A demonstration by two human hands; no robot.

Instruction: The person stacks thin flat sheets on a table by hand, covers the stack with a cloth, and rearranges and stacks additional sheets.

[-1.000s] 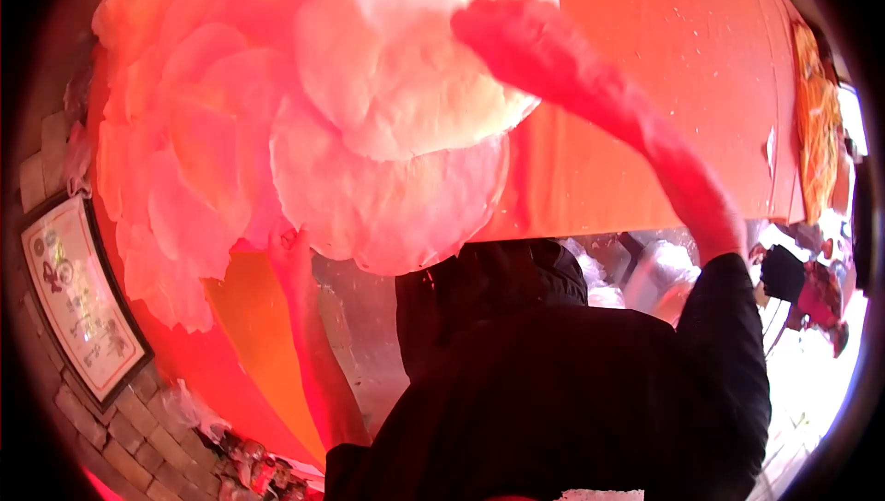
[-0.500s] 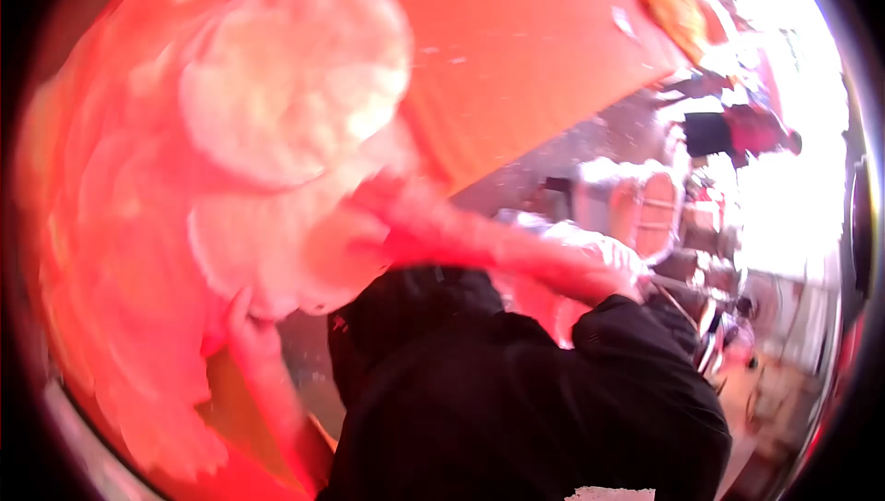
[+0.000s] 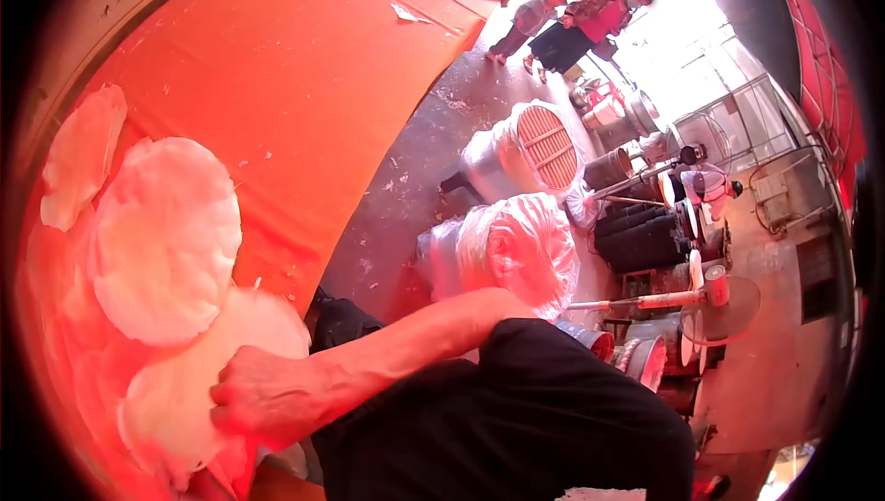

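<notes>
My right hand (image 3: 267, 397) reaches in from the right, its fingers curled on a thin, pale round flatbread (image 3: 171, 409) whose far edge is blurred. Just above lies another round flatbread (image 3: 166, 243), with a further one (image 3: 85, 158) toward the upper left. More pale sheets overlap along the left side under reddish light. A pinkish shape at the bottom left, below the right hand, may be part of my left hand; its fingers cannot be made out.
An orange-red cloth (image 3: 286, 86) covers the table. Beyond its edge stand a plastic-wrapped drum (image 3: 507, 252), a wrapped container with a slatted top (image 3: 548, 146) and a pedestal fan (image 3: 724, 310). Two people (image 3: 590, 26) are in the background, and a seated person (image 3: 714, 188) is farther right.
My view has swung, bringing more of the table and room into sight. My right hand now sits lower left with fingers curled. My left hand, earlier at a flatbread's edge, is mostly hidden.
</notes>
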